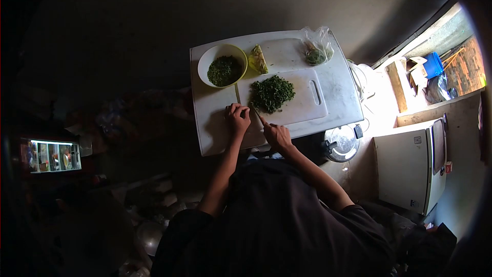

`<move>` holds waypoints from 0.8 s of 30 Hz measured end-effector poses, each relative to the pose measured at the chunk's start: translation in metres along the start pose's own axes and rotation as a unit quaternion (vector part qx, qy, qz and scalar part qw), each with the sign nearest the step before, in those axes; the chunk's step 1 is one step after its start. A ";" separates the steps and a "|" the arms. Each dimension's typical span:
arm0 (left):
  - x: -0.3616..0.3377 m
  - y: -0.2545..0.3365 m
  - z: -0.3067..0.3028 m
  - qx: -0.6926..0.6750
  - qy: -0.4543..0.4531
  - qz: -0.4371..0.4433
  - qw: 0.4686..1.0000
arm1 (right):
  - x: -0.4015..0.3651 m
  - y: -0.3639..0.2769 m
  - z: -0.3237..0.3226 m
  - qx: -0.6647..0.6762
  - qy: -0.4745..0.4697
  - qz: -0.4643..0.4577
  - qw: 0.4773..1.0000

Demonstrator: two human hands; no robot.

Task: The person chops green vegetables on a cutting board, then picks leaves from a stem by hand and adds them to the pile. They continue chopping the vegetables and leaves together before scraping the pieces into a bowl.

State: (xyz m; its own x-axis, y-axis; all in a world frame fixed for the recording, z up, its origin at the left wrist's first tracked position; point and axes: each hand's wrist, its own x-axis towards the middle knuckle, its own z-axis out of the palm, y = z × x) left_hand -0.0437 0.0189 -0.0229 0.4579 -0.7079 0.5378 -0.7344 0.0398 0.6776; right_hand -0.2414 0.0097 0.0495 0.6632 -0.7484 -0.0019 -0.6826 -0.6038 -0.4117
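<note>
My right hand (278, 136) grips a knife (260, 118) by its handle. The blade points up and left, beside a heap of chopped green leaves (272, 93) on a white cutting board (302, 112). At the board's left edge is my left hand (238, 118), its fingers curled and pressed together close to the blade. Whatever they hold is too small to make out. Behind it, a bowl (209, 57), white inside and yellow-green outside, contains more chopped greens (224, 71). A yellow, dark-mottled wedge (258, 60) lies right of the bowl.
A clear plastic bag (319, 46) with greens inside rests at the white table's (341, 92) far right corner. Below the right edge stands a lidded metal pot (342, 143). A white fridge (403, 165) is farther right, near a bright doorway with a blue bucket (433, 64).
</note>
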 end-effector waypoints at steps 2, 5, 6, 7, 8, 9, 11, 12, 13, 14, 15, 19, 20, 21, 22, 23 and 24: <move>0.000 0.003 -0.002 -0.012 -0.005 0.009 1.000 | 0.002 0.001 0.000 0.009 0.011 0.011 1.000; 0.005 0.018 -0.010 0.011 -0.012 0.012 1.000 | 0.000 -0.003 -0.006 0.025 -0.004 0.033 0.999; 0.004 0.017 -0.009 0.011 -0.014 0.006 1.000 | -0.002 -0.005 -0.008 0.031 0.002 0.023 0.999; 0.004 0.016 -0.008 0.010 -0.015 0.000 1.000 | -0.003 -0.006 -0.009 0.038 0.007 0.012 0.999; 0.004 0.014 -0.007 0.011 -0.015 -0.001 1.000 | -0.004 -0.008 -0.011 0.038 0.006 0.012 0.999; 0.005 0.013 -0.007 0.013 -0.011 0.014 1.000 | -0.004 -0.012 -0.017 0.034 -0.004 0.012 0.999; 0.005 0.012 -0.008 0.016 -0.008 0.031 0.999 | -0.003 -0.015 -0.020 0.031 -0.012 0.014 0.999; 0.005 0.013 -0.008 0.004 -0.007 0.029 1.000 | -0.003 -0.016 -0.019 0.021 -0.021 0.013 0.999; 0.005 0.013 -0.007 -0.007 -0.007 0.027 1.000 | -0.003 -0.016 -0.018 0.011 -0.029 0.012 0.999; 0.004 0.013 -0.007 -0.007 -0.008 0.027 1.000 | -0.003 -0.015 -0.016 0.011 -0.029 0.012 0.999; 0.005 0.014 -0.007 -0.011 -0.007 0.022 1.000 | -0.004 -0.011 -0.011 0.006 -0.028 0.010 1.000; 0.003 0.013 -0.006 -0.020 0.001 0.015 1.000 | -0.003 -0.003 0.011 0.012 -0.011 -0.010 1.000; 0.002 0.011 -0.005 -0.020 0.000 0.014 1.000 | -0.001 0.001 0.016 0.013 -0.012 -0.009 1.000; 0.002 0.008 -0.004 -0.021 -0.002 0.012 1.000 | 0.004 0.002 0.017 0.021 0.000 -0.022 1.000; 0.002 0.007 -0.002 -0.023 -0.003 0.012 1.000 | 0.008 0.003 0.017 0.028 0.013 -0.036 0.999; 0.004 0.005 0.002 -0.025 -0.002 0.013 1.000 | 0.013 0.005 0.017 0.026 0.015 -0.036 0.999; 0.003 0.008 -0.001 -0.011 -0.001 0.018 1.000 | 0.013 0.003 0.018 0.016 0.003 -0.021 1.000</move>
State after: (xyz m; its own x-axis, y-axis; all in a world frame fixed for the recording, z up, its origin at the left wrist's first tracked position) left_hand -0.0476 0.0174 -0.0153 0.4309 -0.7066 0.5613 -0.7387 0.0810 0.6691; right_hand -0.2295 0.0032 0.0313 0.6897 -0.7238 0.0216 -0.6437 -0.6265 -0.4396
